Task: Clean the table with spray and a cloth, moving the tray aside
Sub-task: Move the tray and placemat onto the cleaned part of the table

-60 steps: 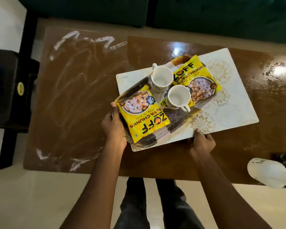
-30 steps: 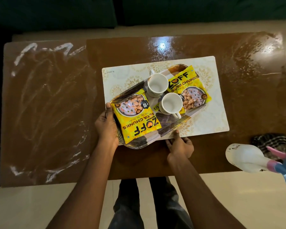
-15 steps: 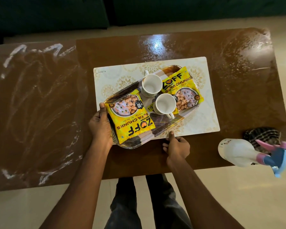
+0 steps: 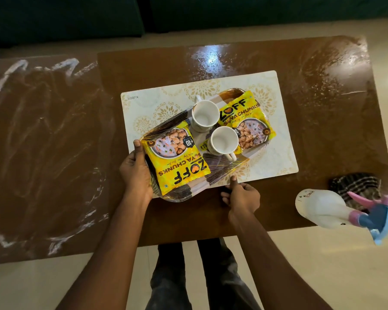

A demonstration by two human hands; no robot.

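Observation:
A striped tray point(image 4: 217, 167) lies on a cream placemat point(image 4: 278, 157) in the middle of the brown table point(image 4: 211, 217). It carries two white mugs point(image 4: 205, 114) point(image 4: 224, 139) and two yellow snack packets point(image 4: 179, 162) point(image 4: 246, 121). My left hand point(image 4: 134, 173) grips the tray's left rim, thumb on top. My right hand point(image 4: 242, 198) holds the tray's near rim, thumb up against it and fingers curled below. A white spray bottle point(image 4: 320, 208) with a pink and blue trigger stands at the table's near right corner, with a dark checked cloth point(image 4: 356, 183) behind it.
White streaks cover the table's left part point(image 4: 43, 142). Its far right area is wet and shiny point(image 4: 334, 70). A dark green sofa point(image 4: 76, 19) runs along the far side. My legs point(image 4: 188, 276) stand at the table's near edge, on pale floor.
My right hand has slid left along the near edge, from the placemat to the tray's rim. The view has swung right, bringing the spray bottle and cloth fully into sight.

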